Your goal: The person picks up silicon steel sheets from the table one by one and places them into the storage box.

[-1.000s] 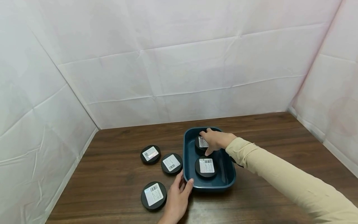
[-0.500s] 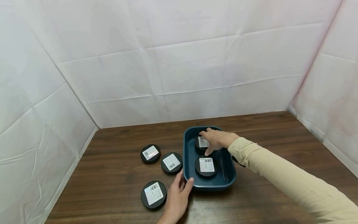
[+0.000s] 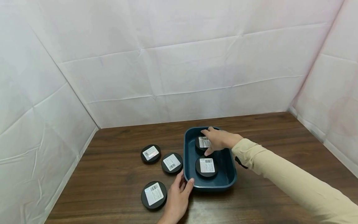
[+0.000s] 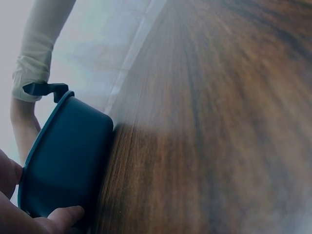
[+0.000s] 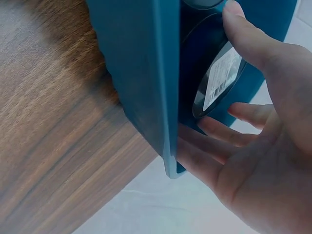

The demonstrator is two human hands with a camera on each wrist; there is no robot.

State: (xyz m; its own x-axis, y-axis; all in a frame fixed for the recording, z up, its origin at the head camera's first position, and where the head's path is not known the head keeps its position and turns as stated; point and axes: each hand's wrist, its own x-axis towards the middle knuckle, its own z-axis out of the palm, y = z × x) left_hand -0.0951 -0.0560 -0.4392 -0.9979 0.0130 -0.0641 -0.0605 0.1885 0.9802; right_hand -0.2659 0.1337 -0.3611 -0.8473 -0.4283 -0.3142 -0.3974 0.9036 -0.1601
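Observation:
A deep blue plastic tray (image 3: 186, 161) stands on the wooden table. My left hand (image 3: 176, 199) grips its near left corner, thumb over the rim and fingers against the outer wall. Inside lie two flat black round discs with white barcode labels: a near disc (image 3: 207, 170) and a far disc (image 5: 218, 83). My right hand (image 3: 218, 139) reaches into the tray over the far one. In the right wrist view its fingers are spread, with the thumb (image 5: 246, 34) at one edge of that disc and fingertips by the opposite edge.
Three more labelled black discs lie on the table left of the tray: one at the back (image 3: 150, 154), one close to the tray wall (image 3: 172, 163) and one in front (image 3: 153, 196) beside my left hand. White sheeting (image 3: 167, 62) walls the table's back and sides.
My right hand has shifted slightly to the right over the far disc, which stays in the tray. My left hand and the tray hold still.

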